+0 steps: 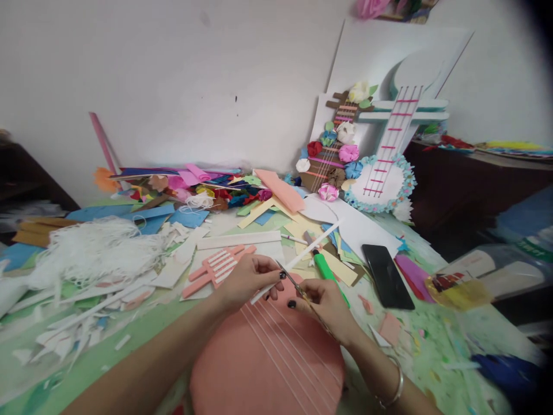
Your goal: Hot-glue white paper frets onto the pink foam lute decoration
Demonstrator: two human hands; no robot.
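Note:
My left hand (pixel 254 279) pinches a narrow white paper strip (pixel 313 245), which slants up to the right past my fingers. My right hand (pixel 330 305) is closed on slim metal scissors (pixel 298 286), their tips at the strip beside my left fingertips. Beneath both hands lies a pink paper guitar (pixel 259 363) with white strings running down its round body. Its pink head (pixel 220 268), crossed by white bars, shows behind my left hand. A green-handled craft knife (pixel 326 270) lies just beyond my right hand. My fingers hide part of the strip and the scissors' handles.
Tangled white string (pixel 101 248) and paper scraps (pixel 84 325) cover the left. Coloured paper (pixel 279 190) is piled along the wall. A black phone (pixel 387 276) and a plastic bottle (pixel 488 274) are at right. Two decorated paper guitars (pixel 389 150) lean at the back.

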